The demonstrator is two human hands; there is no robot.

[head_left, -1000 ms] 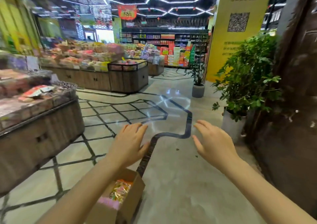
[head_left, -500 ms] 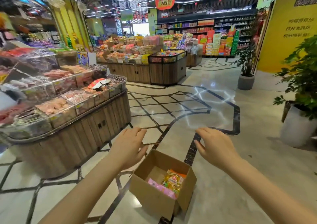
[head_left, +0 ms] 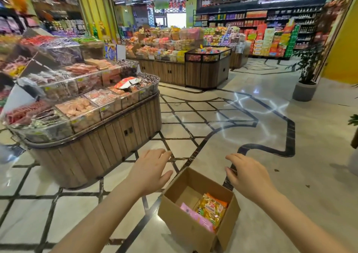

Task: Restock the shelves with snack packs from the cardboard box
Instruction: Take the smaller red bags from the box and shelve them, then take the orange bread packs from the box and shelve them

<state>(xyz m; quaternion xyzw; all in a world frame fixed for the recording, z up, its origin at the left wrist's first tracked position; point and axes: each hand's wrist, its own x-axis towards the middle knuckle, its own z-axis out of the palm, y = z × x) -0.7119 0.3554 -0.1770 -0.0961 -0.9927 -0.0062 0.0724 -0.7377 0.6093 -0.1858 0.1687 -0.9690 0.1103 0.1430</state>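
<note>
An open cardboard box (head_left: pixel 186 227) stands on the shop floor below me. Inside lie a yellow-orange snack pack (head_left: pixel 212 209) and a pink pack (head_left: pixel 195 217); part of the box bottom is bare. My left hand (head_left: pixel 150 170) hovers above the floor left of the box, fingers straight and spread, holding nothing. My right hand (head_left: pixel 247 175) hovers over the box's far right corner, fingers relaxed and empty. To the left stands a rounded wooden snack stand (head_left: pixel 100 148) with clear bins of snacks on tiers.
More wooden snack stands (head_left: pixel 205 72) sit further back. Tall shelves (head_left: pixel 271 37) line the far wall. A potted plant (head_left: pixel 304 86) stands at the right by a yellow pillar. Tiled floor with black lines stretches between them.
The view has swung left and slightly down: the snack stand and the box fill more of the frame. Both hands stay raised and empty in front of me.
</note>
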